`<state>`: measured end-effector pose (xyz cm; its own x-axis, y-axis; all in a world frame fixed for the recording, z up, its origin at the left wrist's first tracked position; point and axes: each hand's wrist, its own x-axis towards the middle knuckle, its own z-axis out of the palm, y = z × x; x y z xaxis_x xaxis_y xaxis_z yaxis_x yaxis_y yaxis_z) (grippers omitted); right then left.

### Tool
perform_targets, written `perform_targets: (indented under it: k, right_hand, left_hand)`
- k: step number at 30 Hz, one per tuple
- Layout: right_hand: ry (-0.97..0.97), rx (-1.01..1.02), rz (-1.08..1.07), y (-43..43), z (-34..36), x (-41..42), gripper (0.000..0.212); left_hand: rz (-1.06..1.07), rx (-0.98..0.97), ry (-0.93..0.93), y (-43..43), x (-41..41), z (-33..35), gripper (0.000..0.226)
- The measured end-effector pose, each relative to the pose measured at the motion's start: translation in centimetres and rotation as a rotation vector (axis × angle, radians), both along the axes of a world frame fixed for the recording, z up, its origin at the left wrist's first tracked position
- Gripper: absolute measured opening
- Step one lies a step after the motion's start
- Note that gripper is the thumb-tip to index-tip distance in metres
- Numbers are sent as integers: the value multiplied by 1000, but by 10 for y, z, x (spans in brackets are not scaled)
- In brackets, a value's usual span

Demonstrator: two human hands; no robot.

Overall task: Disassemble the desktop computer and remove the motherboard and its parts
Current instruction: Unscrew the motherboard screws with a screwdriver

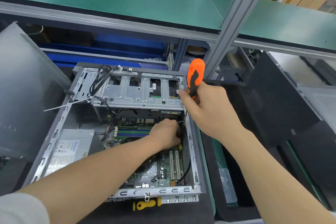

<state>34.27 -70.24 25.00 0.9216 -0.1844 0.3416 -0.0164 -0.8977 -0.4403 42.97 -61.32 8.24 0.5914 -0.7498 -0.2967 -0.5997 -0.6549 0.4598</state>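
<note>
In the opened case (163,191), the motherboard (156,171) is still mounted and cabled, the right hand (209,111) clamped on the screwdriver (195,76), the left hand (163,134) at its tip, finger state indeterminable.

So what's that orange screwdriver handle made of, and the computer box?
The screwdriver handle in the right hand looks like smooth orange plastic with black, maybe rubbery, grip strips. The computer case looks like bare sheet metal, probably steel: it is dull silver-grey, with thin stamped panels, punched slots and folded edges.
</note>
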Motion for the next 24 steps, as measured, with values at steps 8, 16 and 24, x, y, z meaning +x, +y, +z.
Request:
perform_targets:
  k: [8,16,24]
  right_hand:
    - [-2,3,-9,-1,3,-1,35]
    - [-20,-4,-8,-2,6,-2,35]
    - [-27,45,-62,-4,5,0,37]
  left_hand:
    - [-61,61,-45,0,-1,2,13]
    - [-166,102,-131,2,-5,-1,23]
    - [-63,41,-13,8,7,8,20]
